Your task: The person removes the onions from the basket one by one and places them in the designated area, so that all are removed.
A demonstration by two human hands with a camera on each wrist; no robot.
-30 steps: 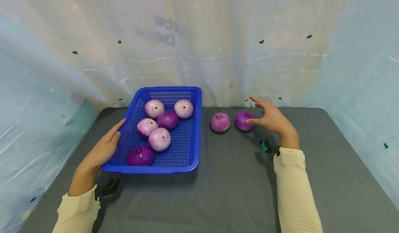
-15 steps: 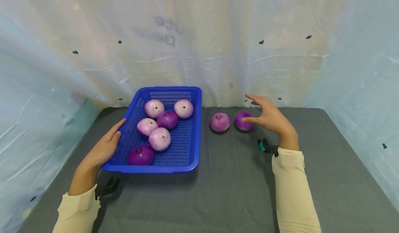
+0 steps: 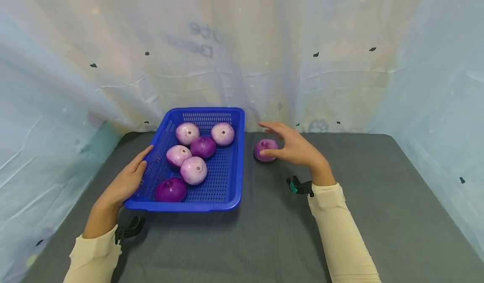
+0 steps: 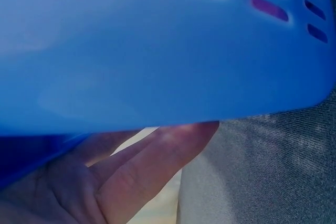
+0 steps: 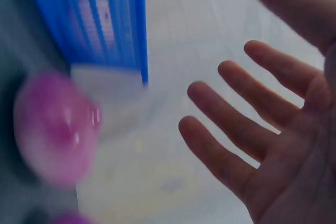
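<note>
Right hand spread wide, empty, over red onion; left hand flat against blue basket. Risk: glancing touch rolls onion away.

The grey table lies bare across its whole near strip and its right half, so a hand can pass freely there. On the left the blue basket blocks the way, its raised rim walling in six onions, with the left hand pressed flat against its left wall. Between the basket's right wall and the loose onion, which the open right hand hovers over, only a narrow gap remains, and the draped plastic sheet closes off the far, left and right sides.
</note>
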